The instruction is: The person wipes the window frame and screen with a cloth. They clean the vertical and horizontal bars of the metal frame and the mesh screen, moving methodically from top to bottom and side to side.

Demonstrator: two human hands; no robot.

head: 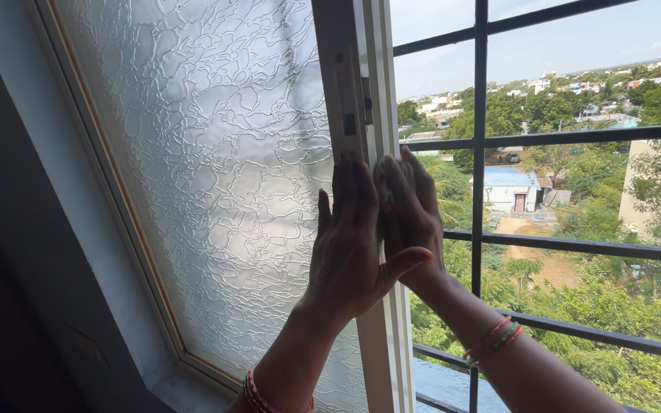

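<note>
Two flat open palms, left hand (346, 229) and right hand (411, 210), gripping nothing, pressing white sash frame (369, 84), frosted pane (216, 168) beside, dark grille (480, 115) beyond

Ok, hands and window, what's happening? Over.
Left hand flat on sliding window frame. Right hand pressed on its edge. Metal grille beyond; nothing in the way.

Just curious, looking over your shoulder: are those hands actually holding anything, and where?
Nothing is gripped. The left hand and right hand press flat, fingers straight, against the white edge frame of the frosted window pane.
</note>
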